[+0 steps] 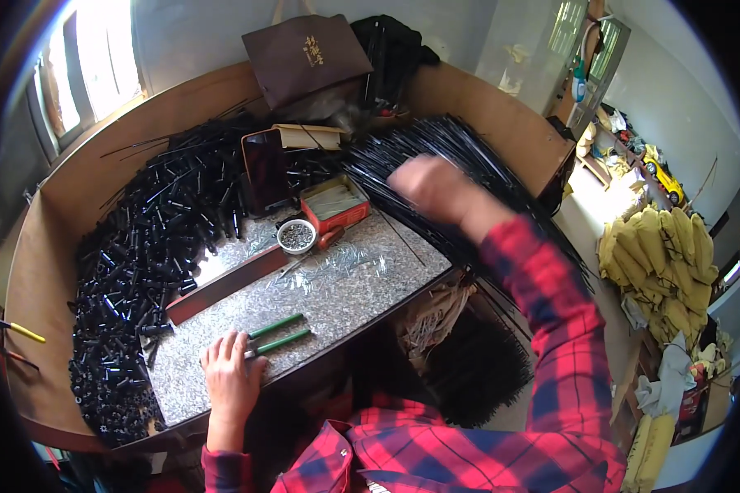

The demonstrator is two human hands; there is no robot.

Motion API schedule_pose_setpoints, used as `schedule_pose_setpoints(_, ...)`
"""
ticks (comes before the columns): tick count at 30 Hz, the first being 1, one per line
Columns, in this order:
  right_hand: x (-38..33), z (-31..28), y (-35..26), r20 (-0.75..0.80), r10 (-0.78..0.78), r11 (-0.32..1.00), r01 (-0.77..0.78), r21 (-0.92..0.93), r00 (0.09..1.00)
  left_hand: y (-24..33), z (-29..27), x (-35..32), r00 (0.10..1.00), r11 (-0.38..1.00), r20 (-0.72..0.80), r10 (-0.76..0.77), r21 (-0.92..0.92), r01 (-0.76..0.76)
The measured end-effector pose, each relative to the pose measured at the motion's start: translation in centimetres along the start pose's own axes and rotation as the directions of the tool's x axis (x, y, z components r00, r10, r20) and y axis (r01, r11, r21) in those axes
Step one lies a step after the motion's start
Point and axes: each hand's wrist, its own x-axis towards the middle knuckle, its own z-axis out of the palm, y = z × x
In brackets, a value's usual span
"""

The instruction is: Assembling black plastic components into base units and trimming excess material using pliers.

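My left hand (228,374) lies on the near edge of the speckled stone slab (210,329), fingers stretched out and fairly flat. Right beside its fingertips is a pair of green-handled pliers (279,333), its handles apart and its head partly hidden by the hand. My right hand (429,187) is raised over a heap of long thin black rods (469,152); motion blurs its fingers, so any grip is unclear. Small clear pin-like pieces (337,267) are scattered mid-slab, near a white cup of small metal parts (296,237) and a red open box (337,205).
A pile of short black tubular parts (140,271) covers the left side. A reddish-brown bar (226,283) lies across the slab. Behind stand a phone (265,168) and a brown paper bag (304,57). A curved wooden rim (41,255) encloses the table; yellow sacks (662,255) lie at right.
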Motion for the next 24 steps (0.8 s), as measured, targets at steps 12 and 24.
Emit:
schedule_pose_setpoints(12, 3.7, 5.7, -0.9, -0.001, 0.563, 0.748, -0.509, 0.425, 0.826, 2.5, 2.5, 1.9, 0.998, 0.979, -0.058, -0.02, -0.202, 0.008)
schedule_pose_setpoints(24, 17.5, 14.8, 2.0, 0.347, 0.639, 0.336, -0.655, 0.676, 0.686, 2.6, 3.2, 1.6, 0.997, 0.978, -0.073, 0.015, -0.207, -0.03)
